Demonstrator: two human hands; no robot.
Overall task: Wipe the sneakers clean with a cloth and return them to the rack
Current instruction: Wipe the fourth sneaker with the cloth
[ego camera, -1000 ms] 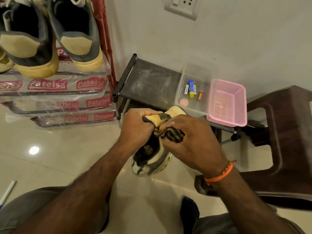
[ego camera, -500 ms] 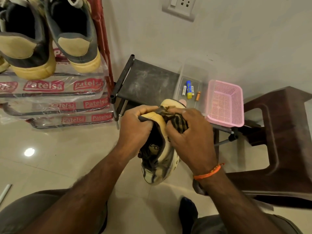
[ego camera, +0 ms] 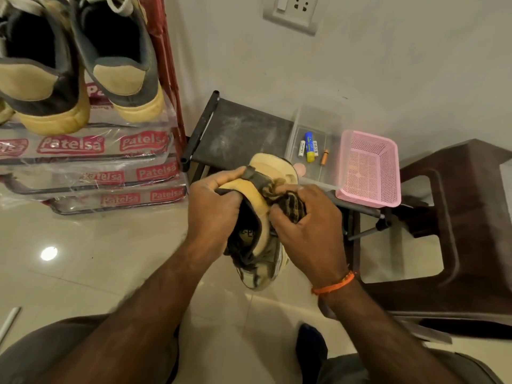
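Observation:
A tan and grey sneaker (ego camera: 260,253) hangs in mid-air over the floor, heel up and toe pointing down toward me. My left hand (ego camera: 214,209) grips its heel collar, fingers curled over the rim. My right hand (ego camera: 302,228) holds a bunched, dark patterned cloth (ego camera: 291,203) against the sneaker's heel on the right side. Two more tan and grey sneakers (ego camera: 116,54) stand heels-out on the top shelf of the red rack (ego camera: 166,65) at the upper left.
A low black stand (ego camera: 241,131) by the wall carries a clear box (ego camera: 318,128) with batteries and a pink basket (ego camera: 368,167). A dark brown plastic stool (ego camera: 471,231) is at the right. The rack's lower shelves are wrapped in printed plastic.
The sneaker has turned more upright, toe swinging down toward me. My right hand with the cloth has shifted along the heel while my left hand keeps its grip.

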